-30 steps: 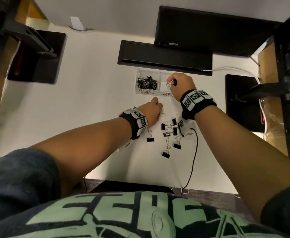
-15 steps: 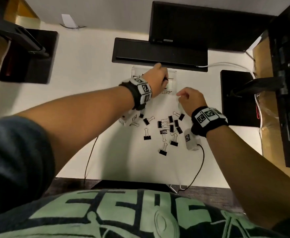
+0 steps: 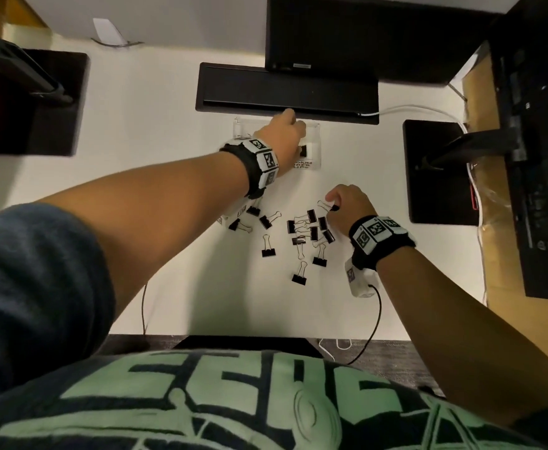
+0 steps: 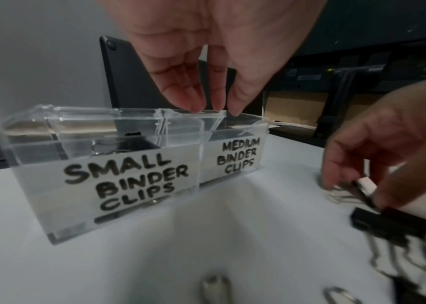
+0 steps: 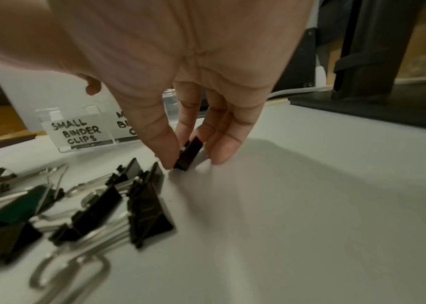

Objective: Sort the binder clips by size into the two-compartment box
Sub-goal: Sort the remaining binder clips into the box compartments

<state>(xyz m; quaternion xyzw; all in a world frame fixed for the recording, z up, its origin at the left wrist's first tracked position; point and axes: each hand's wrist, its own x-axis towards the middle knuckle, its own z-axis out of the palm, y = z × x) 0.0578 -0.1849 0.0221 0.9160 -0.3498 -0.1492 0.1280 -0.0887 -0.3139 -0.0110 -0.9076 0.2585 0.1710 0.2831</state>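
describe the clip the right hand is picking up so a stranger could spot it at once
Start at the clear two-compartment box at the back of the white desk, then come toward the person to the scattered binder clips. It is the black clip at their far right edge, the only one pinched by the right hand.

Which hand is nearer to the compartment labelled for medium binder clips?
Left. The left hand hovers directly over the medium compartment, fingertips at its rim; the right hand is down at the clip pile.
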